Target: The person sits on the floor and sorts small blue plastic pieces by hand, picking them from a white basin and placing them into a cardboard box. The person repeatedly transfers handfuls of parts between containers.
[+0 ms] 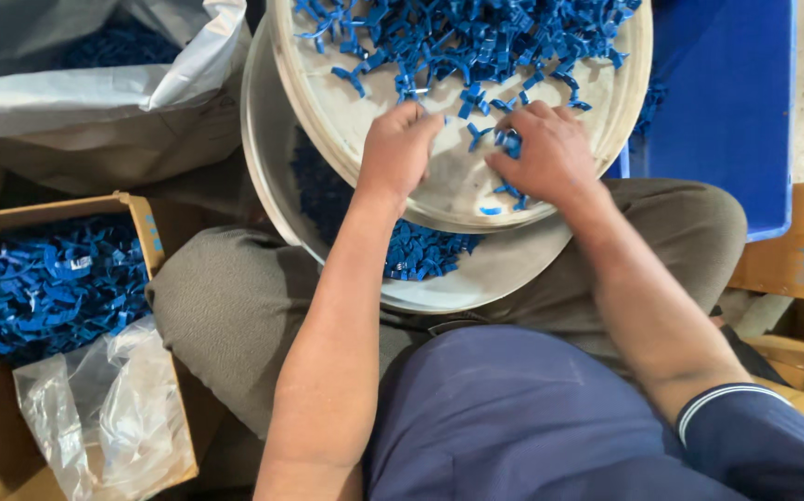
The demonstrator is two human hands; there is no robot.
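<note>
A round pale tray (346,121) rests tilted over my lap, with several small blue plastic clips (457,37) heaped at its far side. My left hand (396,148) lies knuckles up on the tray near its front, fingers curled over a clip or two. My right hand (547,153) sits beside it, fingers bent around a few blue clips (508,141). Beneath the tray is a second round metal pan (504,269) holding more blue clips (420,250).
A cardboard box (147,232) at my left is full of blue clips, with a clear plastic bag (105,408) hanging from it. A grey sack (96,102) of clips lies at top left. A blue crate (726,102) stands at right, with cardboard (796,250) beside it.
</note>
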